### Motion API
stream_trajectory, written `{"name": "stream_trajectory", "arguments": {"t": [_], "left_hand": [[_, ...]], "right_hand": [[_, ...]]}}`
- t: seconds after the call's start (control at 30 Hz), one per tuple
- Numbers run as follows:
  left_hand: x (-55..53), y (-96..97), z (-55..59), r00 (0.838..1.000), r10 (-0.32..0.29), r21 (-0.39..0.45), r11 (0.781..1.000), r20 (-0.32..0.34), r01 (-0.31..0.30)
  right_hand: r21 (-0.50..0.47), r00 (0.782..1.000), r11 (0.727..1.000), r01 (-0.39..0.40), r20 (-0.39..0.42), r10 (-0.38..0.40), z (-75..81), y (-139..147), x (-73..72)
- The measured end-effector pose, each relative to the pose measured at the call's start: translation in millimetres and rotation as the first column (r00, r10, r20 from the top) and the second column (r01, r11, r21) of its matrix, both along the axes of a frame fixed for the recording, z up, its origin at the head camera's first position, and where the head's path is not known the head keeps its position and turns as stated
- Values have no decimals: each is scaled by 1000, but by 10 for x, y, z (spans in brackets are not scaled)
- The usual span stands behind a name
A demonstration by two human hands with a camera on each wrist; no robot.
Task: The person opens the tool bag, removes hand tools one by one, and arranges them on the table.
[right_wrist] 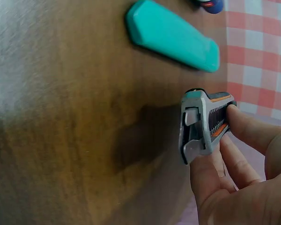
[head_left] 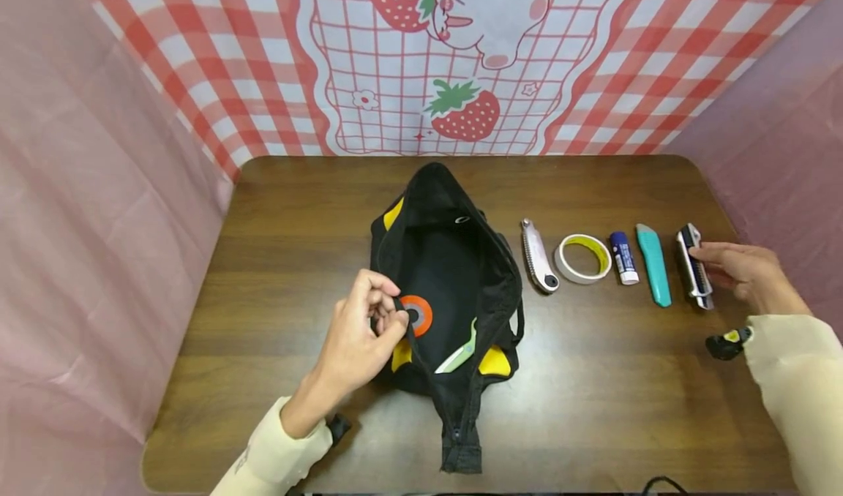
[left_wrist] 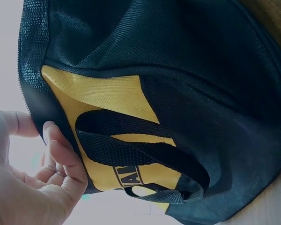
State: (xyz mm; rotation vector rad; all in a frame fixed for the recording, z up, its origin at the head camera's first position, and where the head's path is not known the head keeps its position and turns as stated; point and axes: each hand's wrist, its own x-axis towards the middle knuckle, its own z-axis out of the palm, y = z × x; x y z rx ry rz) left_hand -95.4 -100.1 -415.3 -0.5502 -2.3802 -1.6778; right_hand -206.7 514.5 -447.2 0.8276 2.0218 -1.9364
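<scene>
A black bag [head_left: 435, 211] with yellow panels lies open in the middle of the table. My left hand [head_left: 361, 328] pinches its zippered left rim between thumb and fingers; the left wrist view shows the zipper edge [left_wrist: 33, 105] and a black strap loop [left_wrist: 131, 154]. Inside the bag are an orange-and-grey disc [head_left: 424, 314] and a light green tool with a pale blade [head_left: 461, 351]. At the far right, my right hand [head_left: 744, 271] grips a black-and-silver tool [right_wrist: 201, 124] with orange trim and a ribbed slot, thumb on one side, fingers opposite. In the right wrist view it is tilted above the table.
Between bag and right hand lie a pale tool with a notched edge [head_left: 538, 257], a white tape roll [head_left: 566, 268], a blue glue stick [head_left: 623, 257] and a teal tool [head_left: 654, 265]. The wooden table [head_left: 263, 262] ends at a red-checked cloth [head_left: 263, 64] behind.
</scene>
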Motion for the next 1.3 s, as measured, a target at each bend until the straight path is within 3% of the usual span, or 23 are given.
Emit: {"name": "stream_trajectory", "arguments": {"t": [0.23,0.47,0.63,0.8,1.3], "left_hand": [[-16,-3,14,1000,-4,-8,1000,-15,4],[-20,-6,17,1000,1,-12,1000,-9,-2],[-20,-3,25,1000,0,-9,1000,-12,0],[-11,6,26,1000,-15,-10,1000,-16,15],[-19,-16,7,999,-21,-31,999,-33,20]], "right_hand": [[44,999,999,-26,21,25,-74,30,18],[239,997,969,-60,70,44,-44,-15,-13],[209,1000,978,15,9,-17,-66,-92,-51],[289,999,957,25,-35,-16,-127,-113,-35],[202,996,979,32,-87,-14,-159,-125,14]]}}
